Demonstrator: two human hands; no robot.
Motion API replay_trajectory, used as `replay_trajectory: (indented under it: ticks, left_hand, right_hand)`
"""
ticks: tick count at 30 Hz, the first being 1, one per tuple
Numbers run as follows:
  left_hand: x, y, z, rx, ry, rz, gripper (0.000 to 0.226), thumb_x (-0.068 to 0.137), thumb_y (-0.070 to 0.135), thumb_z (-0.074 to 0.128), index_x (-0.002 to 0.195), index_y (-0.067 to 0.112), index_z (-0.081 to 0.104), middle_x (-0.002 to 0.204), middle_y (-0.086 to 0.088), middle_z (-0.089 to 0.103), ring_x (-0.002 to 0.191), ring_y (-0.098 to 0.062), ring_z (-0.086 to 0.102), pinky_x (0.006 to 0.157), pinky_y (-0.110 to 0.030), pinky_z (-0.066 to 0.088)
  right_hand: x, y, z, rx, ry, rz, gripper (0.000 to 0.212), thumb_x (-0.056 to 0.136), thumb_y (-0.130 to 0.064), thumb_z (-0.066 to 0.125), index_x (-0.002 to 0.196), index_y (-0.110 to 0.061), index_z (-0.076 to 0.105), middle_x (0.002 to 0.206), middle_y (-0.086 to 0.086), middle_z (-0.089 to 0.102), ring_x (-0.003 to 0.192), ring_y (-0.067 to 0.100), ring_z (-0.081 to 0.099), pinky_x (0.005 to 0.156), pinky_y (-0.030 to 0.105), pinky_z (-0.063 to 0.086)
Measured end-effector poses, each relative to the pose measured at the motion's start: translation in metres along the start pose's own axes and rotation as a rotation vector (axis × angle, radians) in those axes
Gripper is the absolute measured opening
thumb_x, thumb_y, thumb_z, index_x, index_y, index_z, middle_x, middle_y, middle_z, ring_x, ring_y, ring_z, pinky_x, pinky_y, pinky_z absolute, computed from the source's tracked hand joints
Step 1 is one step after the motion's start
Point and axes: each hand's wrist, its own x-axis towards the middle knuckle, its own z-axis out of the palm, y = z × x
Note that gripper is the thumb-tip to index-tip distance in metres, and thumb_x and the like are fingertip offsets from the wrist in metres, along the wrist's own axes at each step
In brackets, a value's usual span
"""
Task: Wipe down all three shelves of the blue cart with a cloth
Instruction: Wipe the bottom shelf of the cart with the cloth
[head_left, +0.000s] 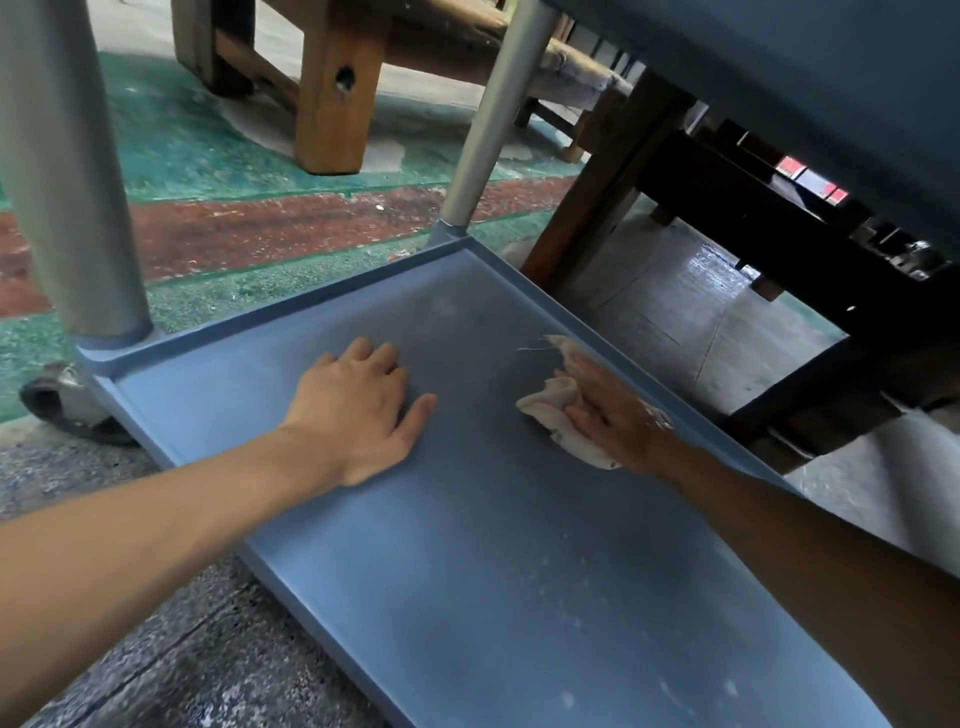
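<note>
Lowest shelf (467, 545) of blue cart fills centre frame. Right hand (613, 415), right of centre, presses crumpled cloth (550, 405) flat with straight fingers. Left hand (363, 405) rests flat on shelf, fingers open. Dust specks lower right: wiping likely unfinished. Upper shelves' state unseen.

We see the cart's bottom shelf (467, 545) — blue, flat, low-rimmed, dusted with pale specks. A crumpled off-white cloth (550, 410) lies near its right edge — frayed threads trailing.
</note>
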Motion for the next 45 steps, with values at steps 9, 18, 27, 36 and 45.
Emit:
replay_trajectory:
  ticks: [9,18,27,36,45]
  left_hand:
    - [-0.001,-0.004,-0.003,-0.013,-0.006,0.022,0.059,0.097,0.055,0.017,0.096,0.016,0.061,0.104,-0.004,0.054,0.104,-0.027,0.051,0.081,-0.038,0.044]
    - [-0.004,0.003,0.001,0.076,-0.048,0.011,0.047,0.093,0.05,0.032,0.104,0.012,0.059,0.111,-0.008,0.052,0.109,-0.03,0.049,0.079,-0.037,0.042]
    - [-0.003,0.029,0.008,0.061,-0.026,-0.121,0.046,0.087,0.043,0.035,0.109,0.01,0.057,0.118,-0.012,0.049,0.111,-0.033,0.046,0.082,-0.04,0.04]
    - [-0.01,0.035,0.002,0.009,-0.077,-0.1,0.042,0.089,0.041,0.04,0.113,0.01,0.055,0.121,-0.016,0.049,0.116,-0.035,0.044,0.091,-0.043,0.042]
    - [-0.032,0.083,-0.01,-0.308,-0.2,0.379,0.016,0.089,0.027,0.049,0.084,0.022,0.064,0.091,0.006,0.06,0.111,-0.019,0.047,0.086,-0.037,0.049]
  right_hand:
    - [-0.01,0.052,-0.006,-0.098,0.141,0.5,0.068,0.094,-0.08,0.021,0.153,-0.049,0.026,0.164,-0.009,0.034,0.149,0.024,0.037,0.121,0.036,0.026]
    - [-0.029,0.033,0.015,-0.271,0.133,0.788,0.086,0.096,-0.069,0.003,0.154,-0.017,0.04,0.157,0.021,0.041,0.143,0.042,0.04,0.116,0.057,0.034]
    - [-0.095,-0.046,0.042,-0.283,0.169,0.762,0.072,0.1,-0.065,0.017,0.158,-0.025,0.028,0.164,0.022,0.025,0.141,0.048,0.035,0.112,0.053,0.034]
    - [-0.161,-0.1,0.071,-0.229,0.064,0.366,0.072,0.089,-0.074,0.011,0.157,-0.051,0.009,0.17,0.003,0.01,0.133,0.037,0.036,0.116,0.044,0.032]
    - [-0.221,-0.077,0.044,0.209,-0.238,-0.114,0.077,0.072,0.001,0.053,0.138,-0.038,0.06,0.168,-0.017,0.019,0.158,0.007,-0.005,0.129,0.038,-0.003]
